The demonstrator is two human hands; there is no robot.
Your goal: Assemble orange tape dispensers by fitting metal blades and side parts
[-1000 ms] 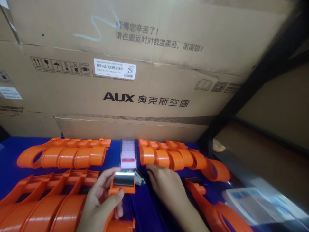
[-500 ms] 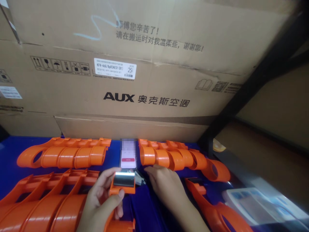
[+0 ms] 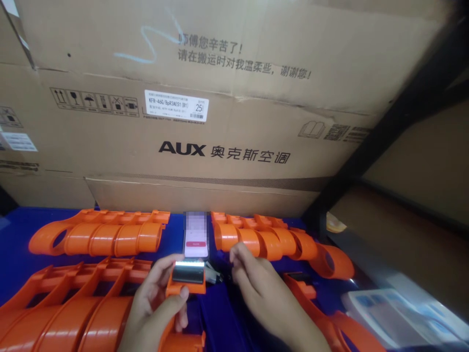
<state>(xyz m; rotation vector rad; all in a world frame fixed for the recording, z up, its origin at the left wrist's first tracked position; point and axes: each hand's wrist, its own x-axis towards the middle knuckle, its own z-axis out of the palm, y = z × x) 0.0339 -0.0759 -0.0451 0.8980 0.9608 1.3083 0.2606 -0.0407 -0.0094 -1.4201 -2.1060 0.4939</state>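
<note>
One left hand [image 3: 151, 308] of ours grips the orange toothed holder [image 3: 188, 277], lower centre; our right hand [image 3: 258, 286] curls nearby, holding what, we can't tell. Steadying looks like our step; next calls for firm left fingers. Phone [image 3: 196, 250] beyond, just below mid-frame.

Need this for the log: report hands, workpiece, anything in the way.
Left hand gripping orange tape dispenser. Right hand curled, contents unclear. Phone just beyond held piece; more orange dispensers either side.
</note>
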